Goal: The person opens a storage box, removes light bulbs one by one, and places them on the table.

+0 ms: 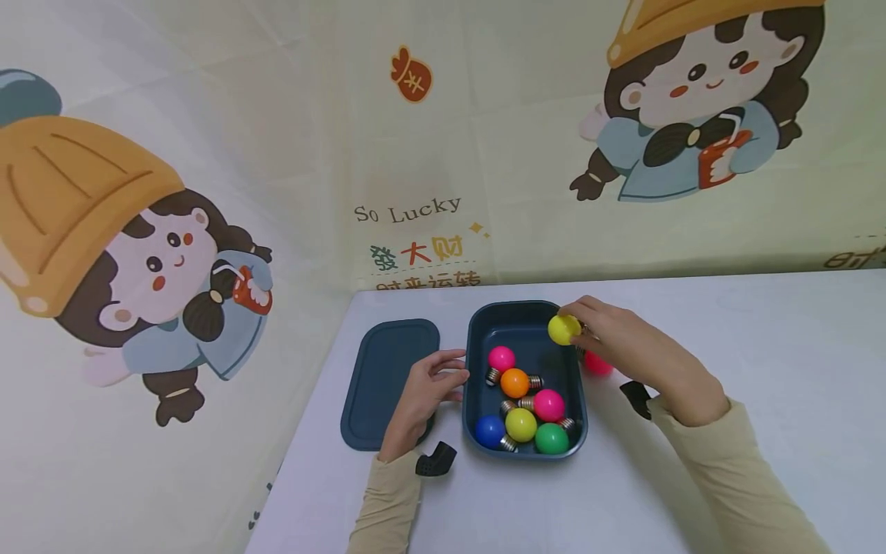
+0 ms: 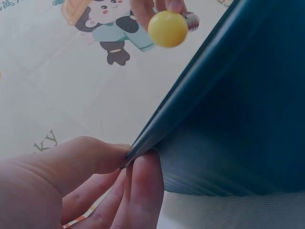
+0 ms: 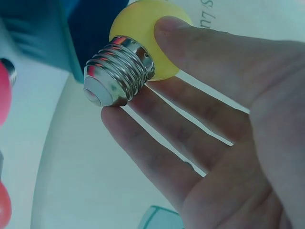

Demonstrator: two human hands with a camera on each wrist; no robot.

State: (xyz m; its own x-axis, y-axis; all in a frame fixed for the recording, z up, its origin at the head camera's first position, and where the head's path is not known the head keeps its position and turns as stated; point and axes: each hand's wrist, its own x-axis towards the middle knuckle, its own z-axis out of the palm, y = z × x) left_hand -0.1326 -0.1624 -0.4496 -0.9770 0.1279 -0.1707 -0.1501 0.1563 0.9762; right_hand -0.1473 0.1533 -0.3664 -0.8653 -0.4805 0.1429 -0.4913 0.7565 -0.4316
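A dark blue plastic box (image 1: 529, 342) stands in the head view with several coloured light bulbs inside. Among them are pink (image 1: 501, 358), orange (image 1: 514, 382), blue (image 1: 489, 432) and green (image 1: 551, 438) ones. My left hand (image 1: 432, 385) is at the box's left side; the left wrist view shows thumb and fingers pinching its rim (image 2: 186, 71). Over the right rim, my right hand (image 1: 630, 346) holds a yellow light bulb (image 1: 564, 330) between thumb and fingers. Its metal screw base (image 3: 119, 71) faces the right wrist camera.
A dark blue lid (image 1: 381, 377) lies flat left of the box, partly behind the left hand. Just outside the box's right wall, a pinkish-red bulb (image 1: 599, 365) lies partly under the right hand. White cloth covers the table (image 1: 796, 369); a printed curtain (image 1: 526, 154) hangs behind.
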